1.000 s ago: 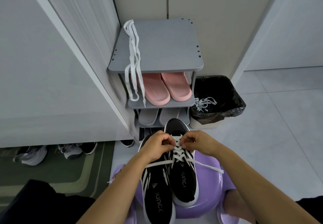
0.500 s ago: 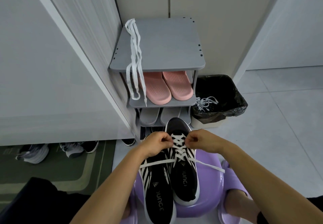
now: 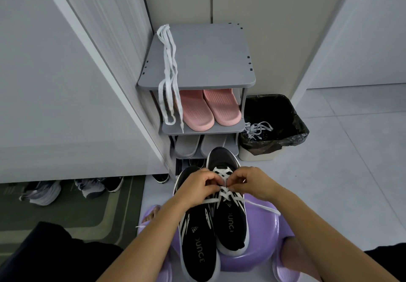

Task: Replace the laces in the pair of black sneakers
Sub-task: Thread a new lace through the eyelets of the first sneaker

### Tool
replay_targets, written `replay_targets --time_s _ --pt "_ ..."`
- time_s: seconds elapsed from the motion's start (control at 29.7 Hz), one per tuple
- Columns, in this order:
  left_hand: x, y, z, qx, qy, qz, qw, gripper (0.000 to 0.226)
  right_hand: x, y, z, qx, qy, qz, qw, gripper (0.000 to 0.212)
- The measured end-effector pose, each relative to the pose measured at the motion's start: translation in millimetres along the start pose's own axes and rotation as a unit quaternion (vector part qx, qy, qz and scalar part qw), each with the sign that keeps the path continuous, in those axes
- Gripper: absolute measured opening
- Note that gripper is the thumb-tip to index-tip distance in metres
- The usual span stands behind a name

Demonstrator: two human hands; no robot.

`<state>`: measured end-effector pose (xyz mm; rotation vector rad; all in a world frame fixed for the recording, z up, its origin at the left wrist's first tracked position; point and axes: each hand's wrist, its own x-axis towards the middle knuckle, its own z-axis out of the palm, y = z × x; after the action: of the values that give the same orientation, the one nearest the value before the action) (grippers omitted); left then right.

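Lace, flat white, crisscrosses black striped sneaker.

Soft, even indoor light is falling from above and giving the scene a cool grey cast. The floor tiles at right are catching the most light, while the rug and the lower corners are sinking into dimness. Shadow is pooling beneath the top of the shoe rack and inside the bin. The wide lens is bowing the door edge at left. The left hand, right hand and lace are rendering sharply.
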<state>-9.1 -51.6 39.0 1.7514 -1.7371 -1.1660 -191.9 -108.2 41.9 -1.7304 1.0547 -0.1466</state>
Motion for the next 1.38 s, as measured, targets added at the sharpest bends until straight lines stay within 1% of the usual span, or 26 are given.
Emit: replay_targets --time_s 0.13,0.24,0.27,0.34,0.44,0.57,0.67,0.78,0.88,0.98,1.01,1.08,1.15,1.21,1.31,1.38 --pt "8 3 -9 0.015 -0.042 -0.009 0.999 0.013 5 -5 -5 -0.075 -0.045 -0.001 0.996 0.008" --pt "8 5 -12 0.02 -0.031 0.005 0.999 0.008 7 -8 -6 -0.111 -0.054 -0.002 0.992 0.007" --pt "7 5 -11 0.024 -0.017 0.016 0.999 0.007 6 -7 -7 -0.108 -0.052 0.002 0.993 0.01" --pt "2 2 -8 0.02 0.024 0.04 0.999 0.005 3 -5 -7 -0.077 -0.042 0.013 0.996 0.018" --pt "-5 -3 -1 0.013 0.063 0.057 0.996 0.005 -3 0 -3 -0.003 -0.026 0.026 0.999 0.019" --pt "-8 -5 0 0.005 0.054 0.061 0.997 0.008 -3 2 3 0.026 -0.005 0.027 0.999 0.015" --pt "-3 0 -3 0.056 0.033 0.081 0.995 0.008 -3 -1 3 0.031 -0.003 0.024 0.999 0.014" --pt "-1 2 -3 0.14 0.021 0.11 0.984 0.011 -3 -2 0 0.037 -0.007 0.028 0.999 0.016" --pt "-11 0 8 0.184 0.092 0.121 0.971 0.014 -7 2 -2 0.058 -0.01 0.036 0.998 0.02" --pt "-23 -5 24 0.134 0.161 0.092 0.973 0.017 -12 7 1 0.088 0.002 0.038 0.995 0.02" --pt "-23 -7 27 0.123 0.172 0.091 0.973 0.017 -14 9 3 0.093 0.009 0.037 0.995 0.019" --pt "-23 -8 23 0.083 0.15 0.074 0.982 0.013 -16 14 5 0.108 0.019 0.034 0.993 0.016" --pt "-21 -11 17 0.058 0.127 0.061 0.988 0.016 -18 17 6 0.132 0.027 0.032 0.99 0.013" --pt "-19 -12 15 0.084 0.117 0.08 0.986 0.016 -18 18 8 0.15 0.03 0.027 0.988 0.016" --pt "-18 -9 15 0.142 0.113 0.112 0.977 0.011 -16 13 13 0.143 0.042 0.013 0.989 0.016" --pt "-18 -12 16 0.135 0.117 0.118 0.977 0.011 -15 12 12 0.133 0.043 0.008 0.99 0.018"
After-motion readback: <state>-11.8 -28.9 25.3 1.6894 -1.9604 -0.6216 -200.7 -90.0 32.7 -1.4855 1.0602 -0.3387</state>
